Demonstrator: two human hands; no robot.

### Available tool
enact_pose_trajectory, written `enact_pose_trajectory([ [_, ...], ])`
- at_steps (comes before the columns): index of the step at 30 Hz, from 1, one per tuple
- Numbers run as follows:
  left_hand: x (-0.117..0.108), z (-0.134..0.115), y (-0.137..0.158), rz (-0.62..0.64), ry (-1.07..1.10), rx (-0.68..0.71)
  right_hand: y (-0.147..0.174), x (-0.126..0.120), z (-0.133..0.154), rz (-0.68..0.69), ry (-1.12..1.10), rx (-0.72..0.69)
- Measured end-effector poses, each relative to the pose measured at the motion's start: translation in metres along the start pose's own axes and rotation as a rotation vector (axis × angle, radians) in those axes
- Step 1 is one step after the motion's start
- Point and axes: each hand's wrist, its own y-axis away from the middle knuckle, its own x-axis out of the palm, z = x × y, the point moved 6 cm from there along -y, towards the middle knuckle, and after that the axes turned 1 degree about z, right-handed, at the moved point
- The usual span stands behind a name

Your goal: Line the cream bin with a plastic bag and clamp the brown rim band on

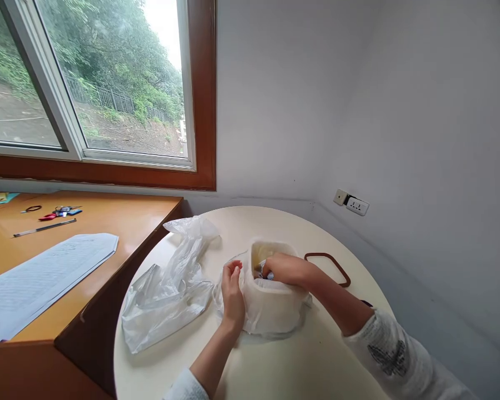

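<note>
A white, rounded-square bin [275, 303] stands on the round table, with thin clear plastic film around its outside and base. My right hand [286, 269] reaches over the rim into it. Its fingers are bent around something shiny and whitish that I cannot make out, and the bin wall hides part of them. Against the bin's left side rests my left hand [233, 294], fingers up and loosely curved, touching the film. To the left lies a crumpled clear plastic bag [175, 289]. A brown, rounded frame-like ring [331, 266] lies right of the bin, beyond my right forearm.
The round cream table [275, 372] adjoins a wooden desk [150, 208] on the left. On the desk lie written paper sheets [62, 278], a pen [45, 228], keys [62, 211] and a dark hair tie [34, 208]. A wall socket [357, 206] is at the right.
</note>
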Motion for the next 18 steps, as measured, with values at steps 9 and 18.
enact_pose_trajectory([
  [9, 0.008, -0.024, 0.009, 0.171, 0.112, 0.152, 0.009, -0.002, 0.026, 0.315, 0.426, -0.042],
  [18, 0.02, -0.027, 0.014, 0.438, -0.029, 0.276, 0.058, -0.036, 0.013, -0.026, 0.112, -0.275],
])
